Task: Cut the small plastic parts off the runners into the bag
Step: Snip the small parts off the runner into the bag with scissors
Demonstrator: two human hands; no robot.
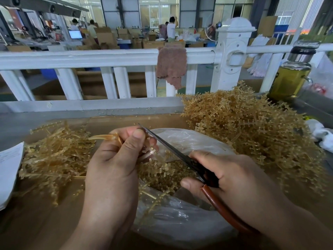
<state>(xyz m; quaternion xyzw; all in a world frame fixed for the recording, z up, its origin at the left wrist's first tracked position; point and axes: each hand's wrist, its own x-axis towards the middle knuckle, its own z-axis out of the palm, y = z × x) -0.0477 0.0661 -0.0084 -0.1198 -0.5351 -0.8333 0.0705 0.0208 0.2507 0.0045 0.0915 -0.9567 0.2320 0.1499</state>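
My left hand point(115, 159) grips an amber plastic runner point(102, 137) over the open clear plastic bag point(180, 221). My right hand point(232, 179) holds scissors point(173, 150) with red-brown handles; the blades point up and left, and their tip reaches my left thumb. Small amber parts point(162, 174) fill the bag's mouth below the blades. A big heap of runners with parts on them point(248, 127) lies at the right. A flatter pile of runners point(54, 156) lies at the left.
The work rests on a brown cardboard surface point(36, 222). A white railing point(90, 58) with a brown cloth point(171, 67) runs across behind. A bottle of yellow liquid point(292, 76) stands at back right, white paper point(9, 170) at the left edge, white plastic point(322, 136) at the right.
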